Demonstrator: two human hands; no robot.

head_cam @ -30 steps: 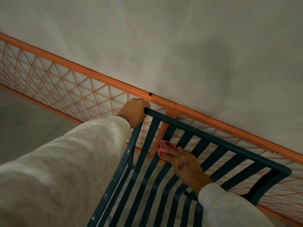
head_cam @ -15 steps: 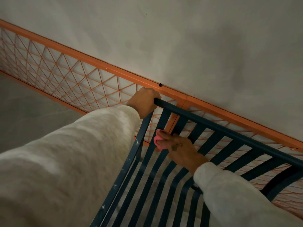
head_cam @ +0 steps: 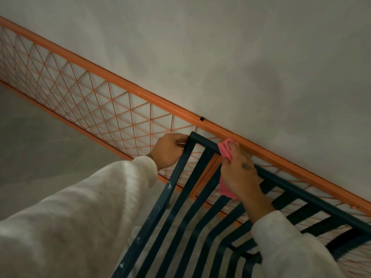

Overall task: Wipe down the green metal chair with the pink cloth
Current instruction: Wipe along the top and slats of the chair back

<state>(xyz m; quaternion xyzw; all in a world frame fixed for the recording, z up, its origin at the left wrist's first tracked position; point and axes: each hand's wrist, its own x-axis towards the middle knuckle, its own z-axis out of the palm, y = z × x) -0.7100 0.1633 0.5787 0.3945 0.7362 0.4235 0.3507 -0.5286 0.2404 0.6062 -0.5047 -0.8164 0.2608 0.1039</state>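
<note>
While my left hand (head_cam: 168,152) curls tight round the top corner of the green metal chair (head_cam: 181,163), my right hand (head_cam: 240,175) clamps the pink cloth (head_cam: 224,150) over the top rail. The cloth's tail hangs below my palm (against the slats). An orange lattice fence (head_cam: 80,93) stands just behind.

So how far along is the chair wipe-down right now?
Done: the upper slats got the pink cloth a second ago. In hand: the right hand holds the cloth over the top rail near its left corner, while the left hand grips that corner. Left: the rest of the rail to the right, and the side rail, which shows white specks.
</note>
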